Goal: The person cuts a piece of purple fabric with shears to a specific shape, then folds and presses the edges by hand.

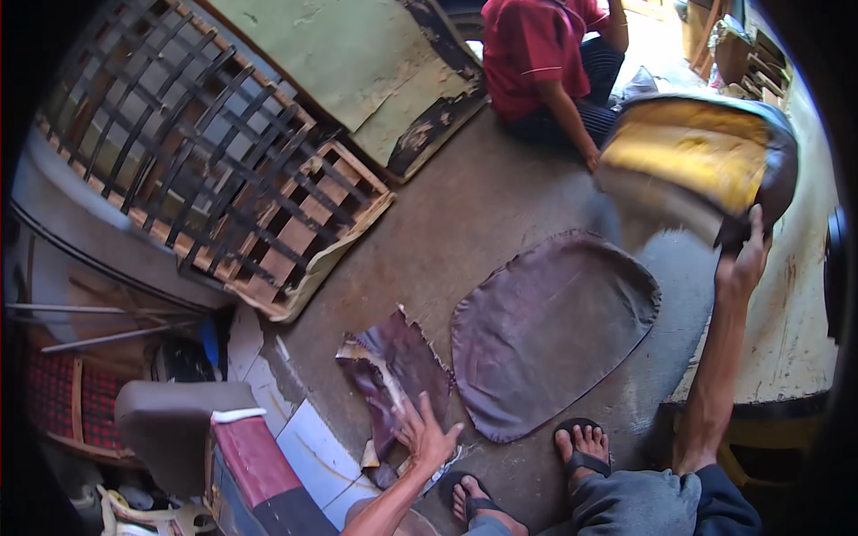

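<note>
My right hand [747,257], arm stretched out, is closed on the dark lower edge of a seat cushion [693,156] with yellow foam showing. The cushion is raised off the floor, tilted and smeared by motion. My left hand [427,438] has its fingers spread over a torn piece of maroon leather [420,353] on the floor; whether it touches the leather I cannot tell. Right of that scrap lies a rounded dark maroon leather cover [550,335] with a gathered, stitched rim.
A person in a red shirt [536,58] sits at the far side, one hand near the cushion. A wooden frame with black webbing [206,152] and a worn green panel [357,71] stand at left. A maroon padded piece [259,456] is near left, a pale worktop [778,313] at right.
</note>
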Demonstrator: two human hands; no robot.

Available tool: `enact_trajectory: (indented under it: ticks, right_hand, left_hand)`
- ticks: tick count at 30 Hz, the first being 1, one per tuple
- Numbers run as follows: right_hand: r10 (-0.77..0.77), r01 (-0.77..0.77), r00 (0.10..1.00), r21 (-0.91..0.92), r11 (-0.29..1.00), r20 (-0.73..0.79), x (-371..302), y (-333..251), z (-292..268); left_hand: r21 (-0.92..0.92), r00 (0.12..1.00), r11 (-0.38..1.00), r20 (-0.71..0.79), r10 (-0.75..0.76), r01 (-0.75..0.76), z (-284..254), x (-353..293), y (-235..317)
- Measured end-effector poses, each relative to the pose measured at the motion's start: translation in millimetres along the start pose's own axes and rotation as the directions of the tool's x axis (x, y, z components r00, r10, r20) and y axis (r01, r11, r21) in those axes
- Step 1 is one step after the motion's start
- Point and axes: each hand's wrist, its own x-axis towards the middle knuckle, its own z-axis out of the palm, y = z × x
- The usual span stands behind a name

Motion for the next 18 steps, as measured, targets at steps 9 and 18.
enact_trajectory:
  ticks: [9,18]
  right_hand:
    - [0.157,-0.014,0.952,-0.475,0.88,0.264,-125.5,18.0,137.4]
    - [0.673,-0.028,0.271,-0.693,0.72,0.688,-273.7,61.4,164.8]
  left_hand:
    - [-0.081,0.973,0.99,-0.19,-0.13,0.117,36.9,-8.0,-80.6]
    - [-0.464,0.777,0.648,-0.162,0.608,-0.604,-38.0,-35.2,124.5]
